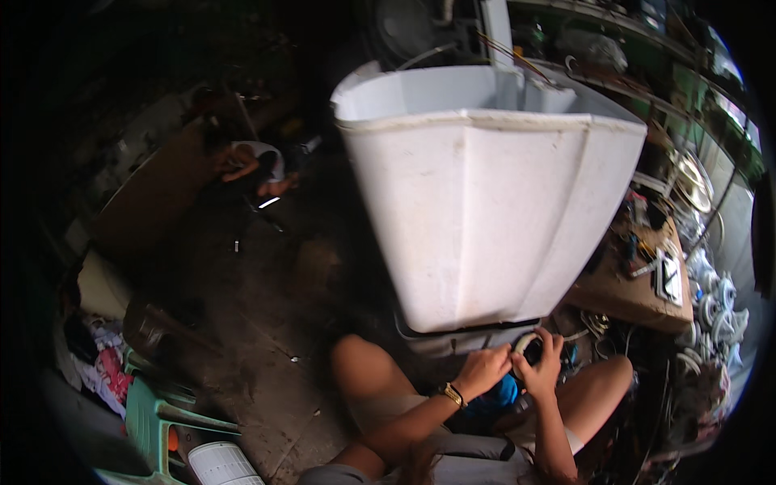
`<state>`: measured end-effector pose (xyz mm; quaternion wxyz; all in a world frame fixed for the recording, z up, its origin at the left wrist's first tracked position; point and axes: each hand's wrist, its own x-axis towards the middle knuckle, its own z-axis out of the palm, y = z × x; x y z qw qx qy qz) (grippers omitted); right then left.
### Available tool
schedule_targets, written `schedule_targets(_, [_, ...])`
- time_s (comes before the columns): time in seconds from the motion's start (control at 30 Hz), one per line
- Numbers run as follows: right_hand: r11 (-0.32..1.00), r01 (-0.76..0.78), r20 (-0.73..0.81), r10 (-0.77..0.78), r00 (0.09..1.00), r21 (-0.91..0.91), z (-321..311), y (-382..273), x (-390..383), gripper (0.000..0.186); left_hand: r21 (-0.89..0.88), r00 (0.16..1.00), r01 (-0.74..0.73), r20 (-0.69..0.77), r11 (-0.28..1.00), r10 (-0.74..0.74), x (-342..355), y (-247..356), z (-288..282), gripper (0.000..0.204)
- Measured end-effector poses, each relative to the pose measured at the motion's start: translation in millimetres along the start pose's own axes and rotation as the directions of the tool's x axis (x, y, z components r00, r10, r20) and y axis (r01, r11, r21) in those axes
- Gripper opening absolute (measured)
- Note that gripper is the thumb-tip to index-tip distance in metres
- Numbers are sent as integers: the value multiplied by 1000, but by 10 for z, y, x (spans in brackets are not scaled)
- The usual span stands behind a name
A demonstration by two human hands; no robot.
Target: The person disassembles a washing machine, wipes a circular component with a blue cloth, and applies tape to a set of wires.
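My right hand (543,368) is closed around a cream ring with a dark middle, which looks like a roll of tape (522,343). At the ring's left edge, my left hand (483,370) has its fingers pinched together against it; a gold band circles that wrist. Both hands are above my lap, between my bent knees. Directly beyond them stands a large white plastic appliance housing (477,210), wide at its open top and narrower below. Something bright blue (499,394) shows under my hands, partly hidden by them.
A wooden table (638,295) with tools is at the right, with tangled wires below it. Several pale plastic parts (715,311) hang at the far right. At the lower left is a green plastic chair (149,424). Another person (259,166) crouches at the far left.
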<state>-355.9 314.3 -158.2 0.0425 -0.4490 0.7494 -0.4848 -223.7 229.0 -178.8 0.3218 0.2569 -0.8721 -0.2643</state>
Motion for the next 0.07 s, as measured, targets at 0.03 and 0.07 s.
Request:
schedule_targets(0.03, [1000,21,17,-21,1000,7,11,60,-11,73,-25,999,-33,-22,999,33,-19,-39,31,25])
schedule_targets(0.07, [996,75,28,-76,997,48,48,161,-37,71,-3,998,-33,-48,999,33,28,-81,-61,25])
